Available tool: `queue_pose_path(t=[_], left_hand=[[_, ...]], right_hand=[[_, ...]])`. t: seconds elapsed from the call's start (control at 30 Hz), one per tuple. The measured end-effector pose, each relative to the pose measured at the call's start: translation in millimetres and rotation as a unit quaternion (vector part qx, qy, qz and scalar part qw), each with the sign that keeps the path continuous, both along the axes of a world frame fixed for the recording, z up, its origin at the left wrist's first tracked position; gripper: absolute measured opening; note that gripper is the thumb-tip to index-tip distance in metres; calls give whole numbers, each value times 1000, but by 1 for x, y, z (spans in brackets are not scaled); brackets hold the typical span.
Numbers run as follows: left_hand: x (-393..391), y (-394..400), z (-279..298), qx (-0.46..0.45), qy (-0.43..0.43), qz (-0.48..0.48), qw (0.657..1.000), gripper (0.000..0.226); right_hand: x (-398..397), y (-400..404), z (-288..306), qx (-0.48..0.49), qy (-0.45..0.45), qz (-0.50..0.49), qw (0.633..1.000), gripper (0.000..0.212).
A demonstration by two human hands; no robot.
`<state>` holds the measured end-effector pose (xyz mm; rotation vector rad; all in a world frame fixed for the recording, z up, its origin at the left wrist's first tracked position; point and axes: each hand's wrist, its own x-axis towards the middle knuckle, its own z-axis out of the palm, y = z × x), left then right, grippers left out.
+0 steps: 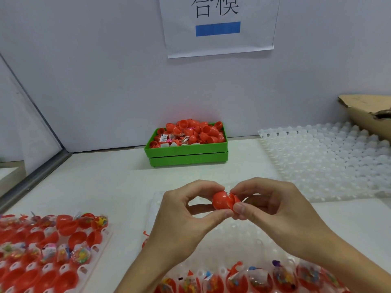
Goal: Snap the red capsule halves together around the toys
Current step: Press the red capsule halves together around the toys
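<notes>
Between both hands, above clear tray (160, 210): red capsule (224, 200), halves meeting askew, seam gapped, not snapped. Left hand (186, 216) pinches left half with thumb and fingers; right hand (273, 206) pinches right half likewise. Toy inside not visible. Capsule likely light, thin, stiff, smooth plastic; may slip or flex; best held on domes, clear of rims, pressed square. Filled halves in tray along near edge (264, 280) and at left (48, 246); green bin (186, 153) well apart by wall. Open room above table centre.
</notes>
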<state>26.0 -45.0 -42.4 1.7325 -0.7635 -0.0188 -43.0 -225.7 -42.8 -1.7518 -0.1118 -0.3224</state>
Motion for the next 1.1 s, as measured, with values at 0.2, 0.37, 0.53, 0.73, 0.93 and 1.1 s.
queue_pose_path(t=[0.2, 0.37, 0.53, 0.73, 0.93, 1.1], left_hand=[[-1, 1, 2, 2, 2, -21, 1000, 29], [-1, 1, 0, 52, -5, -38, 998, 27], [0, 1, 0, 46, 0, -28, 999, 18], [0, 1, -1, 38, 22, -12, 999, 28], [-1, 1, -2, 29, 8, -22, 999, 30], [0, 0, -2, 17, -1, -28, 999, 22]], right_hand=[[-1, -1, 1, -2, -4, 9, 1000, 15], [0, -1, -1, -27, 7, 2, 1000, 21], [0, 0, 0, -13, 4, -9, 1000, 21], [-1, 0, 0, -23, 5, -8, 1000, 24], [0, 1, 0, -14, -3, -20, 1000, 22], [-1, 2, 2, -6, -5, -17, 1000, 18]])
